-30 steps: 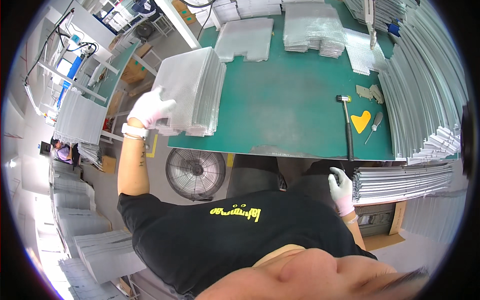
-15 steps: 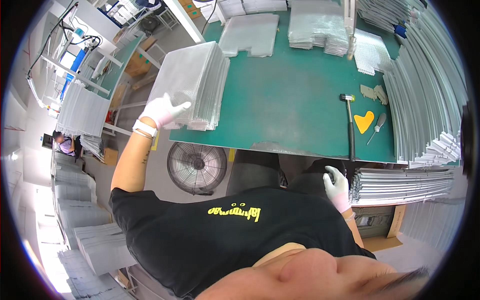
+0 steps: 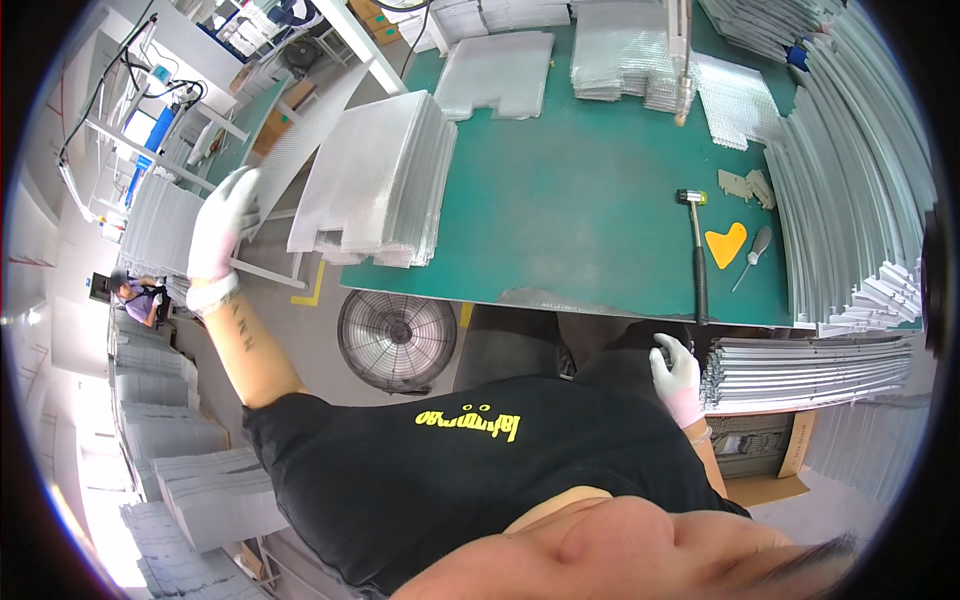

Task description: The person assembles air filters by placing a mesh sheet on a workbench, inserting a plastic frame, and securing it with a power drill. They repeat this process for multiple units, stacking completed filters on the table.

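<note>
Gloved in white, my left hand [image 3: 226, 222] reaches out past the table's left edge. Its fingers are closed on the edge of a thin, light grey mesh panel [image 3: 312, 138], seen steeply aslant. Just right of that panel stands a thick stack of similar silvery mesh panels [image 3: 365, 165] with notched near edges, overhanging the table corner. My right hand [image 3: 677, 382], also gloved, hangs in front of the table with fingers loosely bent and apart, holding nothing. It is nearest to a bundle of metal strips [image 3: 800, 372] below the tabletop.
On the green table [image 3: 560, 200] lie a mallet [image 3: 699, 250], a yellow scraper [image 3: 726, 245] and a screwdriver [image 3: 755, 252]. More mesh panels [image 3: 495, 75] lie at the back, and tall stacked panels [image 3: 850, 190] line the right. A floor fan [image 3: 398, 338] stands below. Another person [image 3: 140, 300] is far left.
My left hand has moved left, off the top of the stack, and a panel now stands out aslant beside it. My right hand has hardly moved.
</note>
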Tool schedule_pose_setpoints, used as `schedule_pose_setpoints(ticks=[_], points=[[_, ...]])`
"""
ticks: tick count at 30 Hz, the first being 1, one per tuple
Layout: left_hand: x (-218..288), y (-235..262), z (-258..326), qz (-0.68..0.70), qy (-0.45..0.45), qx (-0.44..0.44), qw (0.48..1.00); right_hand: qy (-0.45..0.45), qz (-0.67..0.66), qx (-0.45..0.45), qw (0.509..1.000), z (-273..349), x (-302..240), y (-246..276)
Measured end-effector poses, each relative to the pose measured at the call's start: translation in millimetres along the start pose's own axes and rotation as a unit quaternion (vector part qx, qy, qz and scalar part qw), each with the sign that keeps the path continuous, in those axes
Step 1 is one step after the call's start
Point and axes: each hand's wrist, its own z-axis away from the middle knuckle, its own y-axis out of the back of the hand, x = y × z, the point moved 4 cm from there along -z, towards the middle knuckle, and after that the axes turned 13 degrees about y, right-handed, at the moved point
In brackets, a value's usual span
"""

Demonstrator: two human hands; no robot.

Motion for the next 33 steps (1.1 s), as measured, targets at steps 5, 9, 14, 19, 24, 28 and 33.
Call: schedule_pose_setpoints(ticks=[5,9,14,19,24,28,33], points=[[11.5,-50.2,114.1,0.010,-0.206,-0.058,0.977,0.109,0.007,0.127,0.986,-12.9,-17.7,16.0],[31.8,-175.7,179.4,-0.212,-0.328,-0.069,0.918,0.238,0.037,0.228,0.943,-63.2,-59.1,29.5],[-0.7,-323.8,199.0,-0.382,-0.310,-0.319,0.810,0.259,0.119,0.022,0.958,-158.1,-64.7,-29.1],[-1.6,-360.8,94.4,-0.273,-0.337,-0.195,0.880,0.186,0.297,-0.174,0.920,-213.0,-18.7,-68.9],[-51.0,-403.6,0.6,-0.316,-0.359,-0.078,0.875,0.300,0.328,-0.139,0.885,-298.3,-65.4,-98.8],[-42.0,-399.5,5.6,-0.299,-0.347,-0.102,0.883,0.268,0.085,-0.010,0.959,-426.0,-71.3,-167.4],[-39.3,-400.3,5.0,-0.281,-0.358,-0.115,0.883,0.006,0.247,0.033,0.969,-509.5,-71.6,-221.1]])
